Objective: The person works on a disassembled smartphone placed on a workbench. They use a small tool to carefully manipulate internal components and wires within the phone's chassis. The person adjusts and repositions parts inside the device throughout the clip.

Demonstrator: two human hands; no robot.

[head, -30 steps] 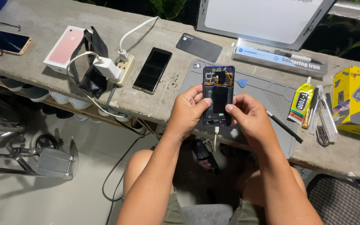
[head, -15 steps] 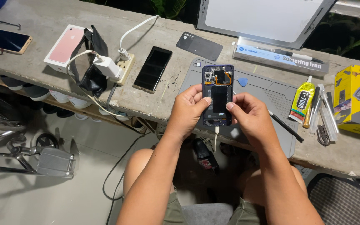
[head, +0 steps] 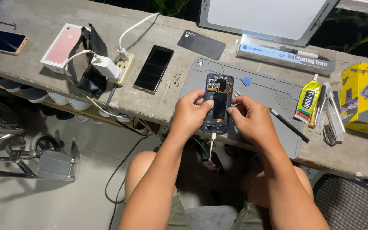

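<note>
An opened phone (head: 218, 96) with its back off, showing a black battery and an orange flex cable, is held over the grey work mat (head: 273, 98). My left hand (head: 190, 114) grips its left edge, thumb pressed on the battery. My right hand (head: 252, 121) grips the right edge, thumb tip touching the battery beside the left thumb. A white cable (head: 212, 142) hangs from the phone's bottom end.
On the concrete bench lie a black phone (head: 153, 68), a power strip with a white charger (head: 111, 68), a pink phone box (head: 61, 47), a gold phone (head: 1, 41), a black back cover (head: 201, 44), a glue tube (head: 307, 99), several tools (head: 329, 117) and a yellow box (head: 365, 99).
Both thumbs have shifted slightly on the battery; the phone stays in the same place over the mat.
</note>
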